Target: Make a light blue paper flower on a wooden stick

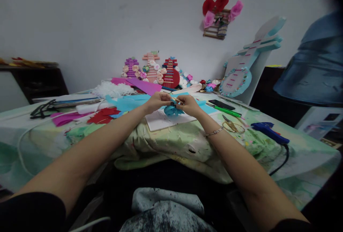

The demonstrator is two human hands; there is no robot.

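Both my hands meet over the middle of the table. My left hand (158, 101) pinches the top of a blue crepe-paper flower (172, 109) and a thin wooden stick (177, 100). My right hand (189, 104) is closed on the same flower and stick from the right side. The flower hangs just above a white board (163, 120) that lies on the painted tablecloth (171, 142). A silver bracelet sits on my right wrist.
Scissors (232, 125), a blue glue gun (269, 132) with its cord, a green pen (226, 110) and a black phone (221, 104) lie to the right. Coloured paper sheets (102, 116) lie left. Craft guitars with flowers (160, 73) stand at the back; a large foam guitar (246, 67) leans at the right.
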